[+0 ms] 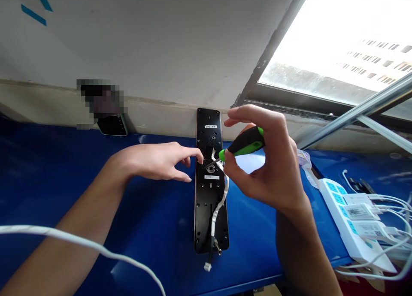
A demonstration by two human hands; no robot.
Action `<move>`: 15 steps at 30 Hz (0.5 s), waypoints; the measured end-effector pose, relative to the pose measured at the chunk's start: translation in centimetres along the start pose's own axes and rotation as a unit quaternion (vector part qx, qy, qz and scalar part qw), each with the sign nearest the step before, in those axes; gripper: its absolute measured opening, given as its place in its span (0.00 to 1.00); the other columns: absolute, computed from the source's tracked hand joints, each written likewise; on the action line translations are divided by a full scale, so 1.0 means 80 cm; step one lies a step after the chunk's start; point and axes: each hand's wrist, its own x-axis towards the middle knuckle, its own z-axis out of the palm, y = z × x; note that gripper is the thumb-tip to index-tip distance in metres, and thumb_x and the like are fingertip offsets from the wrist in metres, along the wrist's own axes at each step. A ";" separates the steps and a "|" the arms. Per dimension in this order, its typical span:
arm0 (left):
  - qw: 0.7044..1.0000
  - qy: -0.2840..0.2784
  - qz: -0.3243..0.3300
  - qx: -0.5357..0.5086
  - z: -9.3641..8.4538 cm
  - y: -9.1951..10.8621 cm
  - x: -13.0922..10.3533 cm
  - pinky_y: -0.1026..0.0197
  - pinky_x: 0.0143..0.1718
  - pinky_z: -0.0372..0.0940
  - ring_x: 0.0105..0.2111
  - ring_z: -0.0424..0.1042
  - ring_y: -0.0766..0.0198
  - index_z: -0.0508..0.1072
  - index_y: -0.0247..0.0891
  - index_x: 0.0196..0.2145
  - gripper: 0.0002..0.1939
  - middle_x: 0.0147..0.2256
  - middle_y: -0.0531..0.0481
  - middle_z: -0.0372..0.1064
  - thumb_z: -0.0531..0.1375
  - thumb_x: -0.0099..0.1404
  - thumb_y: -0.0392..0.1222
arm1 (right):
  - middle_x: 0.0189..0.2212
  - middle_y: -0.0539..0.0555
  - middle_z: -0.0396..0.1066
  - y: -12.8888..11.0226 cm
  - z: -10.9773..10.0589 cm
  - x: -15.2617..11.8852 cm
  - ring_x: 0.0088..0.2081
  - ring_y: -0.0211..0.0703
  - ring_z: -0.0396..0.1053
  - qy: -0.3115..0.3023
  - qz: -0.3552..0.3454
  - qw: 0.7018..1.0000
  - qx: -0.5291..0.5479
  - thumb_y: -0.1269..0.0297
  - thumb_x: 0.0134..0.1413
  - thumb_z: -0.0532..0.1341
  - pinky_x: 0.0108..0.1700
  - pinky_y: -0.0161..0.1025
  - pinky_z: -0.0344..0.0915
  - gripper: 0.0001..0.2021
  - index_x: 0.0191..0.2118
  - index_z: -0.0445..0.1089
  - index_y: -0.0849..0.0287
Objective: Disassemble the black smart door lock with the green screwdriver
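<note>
A long black panel [202, 218], likely the back of a door lock, lies on the blue table. Small holes dot it, with white labels and a round fitting [210, 169] near its middle. From its centre a white-wrapped cable [220, 206] runs down to a white plug [207, 267] beyond the lower edge. My right hand [264, 167] grips a green and black screwdriver [246, 142], its tip by the panel just left of the round fitting. My left hand [161, 161] has its fingers apart, the index fingertip at the panel's left edge.
On the right stands a white power strip [337, 214] with several chargers and white cables. A phone-like device [112, 125], partly blurred, leans against the wall. A white cable [96, 246] crosses the lower left, over my left forearm. A window [322, 51] is at upper right.
</note>
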 end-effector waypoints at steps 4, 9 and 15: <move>1.000 0.011 -0.004 0.009 0.000 0.000 -0.001 0.57 0.45 0.68 0.47 0.76 0.51 0.70 0.53 0.59 0.25 0.54 0.49 0.75 0.63 0.65 0.56 | 0.46 0.52 0.76 0.001 -0.001 -0.002 0.37 0.47 0.78 0.010 0.009 1.000 -0.021 0.72 0.58 0.67 0.33 0.43 0.80 0.23 0.56 0.69 0.44; 1.000 0.005 -0.004 0.006 0.000 0.002 -0.001 0.58 0.45 0.68 0.46 0.76 0.53 0.69 0.54 0.61 0.27 0.53 0.50 0.76 0.63 0.65 0.54 | 0.53 0.54 0.75 -0.002 -0.002 0.000 0.44 0.50 0.78 -0.008 -0.013 1.000 -0.015 0.73 0.59 0.64 0.40 0.46 0.82 0.27 0.61 0.66 0.42; 1.000 0.011 -0.007 0.014 0.001 0.001 -0.001 0.57 0.45 0.68 0.47 0.76 0.51 0.70 0.53 0.60 0.27 0.54 0.48 0.75 0.63 0.65 0.56 | 0.45 0.52 0.78 0.001 -0.002 -0.001 0.35 0.47 0.78 -0.005 0.000 0.999 -0.036 0.71 0.58 0.66 0.33 0.44 0.81 0.25 0.58 0.67 0.41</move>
